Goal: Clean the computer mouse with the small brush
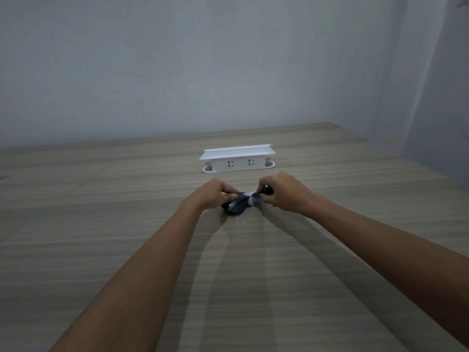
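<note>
Two bare forearms are reaching away from the camera across a wood-grain desk (101,250), meeting at a dark computer mouse (234,207). On the left, the left hand (212,193) is pinching the mouse's far end with closed fingers, probably to stop it sliding under the strokes. Just right of that grip, pale bristles of the small brush (255,196) are pressing against the mouse's upper right side. The right hand (281,191) is wrapping tightly around the brush's dark handle. Pale specks (239,221) are lying on the desk just nearer than the mouse, likely loosened debris. Beyond both hands, a white pop-up socket box (237,160) is standing untouched.
</note>
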Tool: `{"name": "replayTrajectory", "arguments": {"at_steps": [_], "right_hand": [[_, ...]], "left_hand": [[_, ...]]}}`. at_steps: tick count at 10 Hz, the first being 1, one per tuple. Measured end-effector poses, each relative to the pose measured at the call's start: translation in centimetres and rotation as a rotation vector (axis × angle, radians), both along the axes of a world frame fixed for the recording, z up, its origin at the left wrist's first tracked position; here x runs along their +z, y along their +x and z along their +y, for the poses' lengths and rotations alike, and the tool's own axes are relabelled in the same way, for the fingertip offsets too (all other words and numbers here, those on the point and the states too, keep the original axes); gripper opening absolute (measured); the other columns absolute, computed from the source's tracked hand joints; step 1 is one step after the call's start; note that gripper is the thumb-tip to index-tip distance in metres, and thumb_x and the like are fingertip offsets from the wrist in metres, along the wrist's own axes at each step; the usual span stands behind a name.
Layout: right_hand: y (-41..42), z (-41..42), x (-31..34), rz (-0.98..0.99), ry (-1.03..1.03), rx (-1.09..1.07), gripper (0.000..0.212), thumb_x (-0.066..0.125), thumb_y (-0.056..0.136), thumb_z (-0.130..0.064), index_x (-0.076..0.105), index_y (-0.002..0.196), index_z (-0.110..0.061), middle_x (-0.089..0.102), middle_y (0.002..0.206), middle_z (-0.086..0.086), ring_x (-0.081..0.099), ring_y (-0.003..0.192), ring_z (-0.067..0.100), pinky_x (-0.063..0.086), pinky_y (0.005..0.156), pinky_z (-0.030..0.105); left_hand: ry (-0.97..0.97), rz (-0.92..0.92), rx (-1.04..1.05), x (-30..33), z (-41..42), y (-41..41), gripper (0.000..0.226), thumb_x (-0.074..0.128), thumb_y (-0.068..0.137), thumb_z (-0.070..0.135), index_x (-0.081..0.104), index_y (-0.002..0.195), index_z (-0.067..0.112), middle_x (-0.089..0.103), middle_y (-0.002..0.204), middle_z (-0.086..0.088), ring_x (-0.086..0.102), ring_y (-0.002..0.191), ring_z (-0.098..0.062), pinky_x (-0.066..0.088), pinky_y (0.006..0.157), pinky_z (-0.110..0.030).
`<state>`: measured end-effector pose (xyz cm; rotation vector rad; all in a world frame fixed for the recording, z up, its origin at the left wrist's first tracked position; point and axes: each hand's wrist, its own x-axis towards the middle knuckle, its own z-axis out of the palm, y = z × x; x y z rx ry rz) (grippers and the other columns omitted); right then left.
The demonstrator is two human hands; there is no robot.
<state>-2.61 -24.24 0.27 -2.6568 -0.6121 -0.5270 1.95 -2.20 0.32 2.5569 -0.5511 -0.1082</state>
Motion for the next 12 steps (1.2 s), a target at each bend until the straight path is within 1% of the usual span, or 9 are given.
{"name": "replayTrajectory", "arguments": {"at_steps": [2,4,5,6,8,9,10,11,12], "right_hand": [[-1.1,1.2,-0.1,0.077,0.09,0.158,0.009,0.075,0.083,-0.018,0.077,0.091,-0.014,0.063,0.065,-0.013,0.059,0.053,-0.012,0.05,0.059,0.018],[-0.6,-0.3,-0.2,0.042,0.129,0.042,0.009,0.073,0.087,-0.019,0.075,0.091,-0.011,0.072,0.072,0.0,0.066,0.05,0.006,0.055,0.059,0.028],[-0.9,-1.2,-0.4,-0.016,0.173,-0.015,0.013,0.07,0.088,-0.013,0.077,0.098,-0.01,0.075,0.081,0.004,0.07,0.062,0.014,0.057,0.065,0.027],[-1.5,-2.4,-1.1,-0.063,0.207,-0.065,0.019,0.069,0.088,-0.013,0.078,0.104,-0.012,0.078,0.09,0.002,0.07,0.075,0.013,0.057,0.074,0.028],[-3.9,-3.6,-2.5,-0.045,0.172,-0.083,0.024,0.064,0.088,-0.02,0.08,0.104,-0.028,0.078,0.096,-0.013,0.067,0.078,0.003,0.048,0.071,0.017],[-4.7,-3.9,-3.6,-0.014,0.19,-0.114,0.024,0.066,0.088,-0.024,0.078,0.107,-0.032,0.078,0.098,-0.011,0.07,0.085,0.007,0.049,0.073,0.021],[-5.1,-4.1,-4.4,-0.018,0.175,-0.128,0.031,0.068,0.087,-0.019,0.075,0.116,-0.028,0.078,0.099,0.001,0.071,0.087,0.02,0.053,0.075,0.033],[-5.4,-4.1,-3.9,0.003,0.108,-0.133,0.03,0.064,0.092,-0.032,0.073,0.119,-0.026,0.076,0.093,0.002,0.068,0.084,0.022,0.053,0.074,0.037],[-4.7,-4.7,-3.4,0.04,0.167,-0.175,0.035,0.05,0.096,-0.044,0.071,0.107,-0.02,0.077,0.093,0.001,0.068,0.09,0.025,0.054,0.079,0.041]], "left_hand": [[-0.027,-0.002,0.011,-0.3,0.1,0.1,0.031,0.062,0.095,0.02,0.069,0.125,0.015,0.071,0.121,-0.004,0.062,0.104,-0.011,0.04,0.086,-0.021],[-0.093,0.011,0.031,-0.5,-0.2,-0.6,0.031,0.061,0.096,0.016,0.068,0.125,0.011,0.071,0.122,-0.005,0.06,0.1,-0.008,0.039,0.086,-0.018],[-0.093,0.022,0.029,-0.5,-0.1,-0.7,0.032,0.061,0.096,0.018,0.068,0.127,0.012,0.07,0.123,-0.004,0.06,0.101,-0.009,0.039,0.087,-0.02],[-0.092,0.021,0.029,-0.6,-0.2,-0.9,0.033,0.062,0.095,0.02,0.067,0.127,0.014,0.069,0.125,-0.003,0.061,0.107,-0.011,0.04,0.091,-0.022],[-0.106,0.052,0.029,-0.7,-0.2,-1.6,0.033,0.062,0.095,0.021,0.067,0.127,0.015,0.069,0.125,-0.002,0.061,0.108,-0.012,0.042,0.094,-0.023],[-0.118,0.037,0.03,-1.0,-0.2,-2.1,0.032,0.06,0.097,0.021,0.067,0.127,0.016,0.07,0.123,-0.002,0.063,0.11,-0.014,0.044,0.093,-0.024],[-0.113,-0.003,0.028,-1.4,-0.1,-2.5,0.032,0.058,0.098,0.021,0.067,0.128,0.014,0.07,0.124,-0.002,0.064,0.112,-0.015,0.043,0.092,-0.022],[-0.087,-0.082,0.041,-2.1,0.3,-2.7,0.035,0.056,0.098,0.028,0.066,0.129,0.015,0.067,0.128,0.0,0.061,0.118,-0.016,0.044,0.097,-0.026],[-0.124,-0.239,0.133,-2.6,0.9,-2.4,0.037,0.055,0.098,0.029,0.063,0.131,0.014,0.062,0.131,-0.007,0.058,0.121,-0.021,0.042,0.105,-0.032]]}}
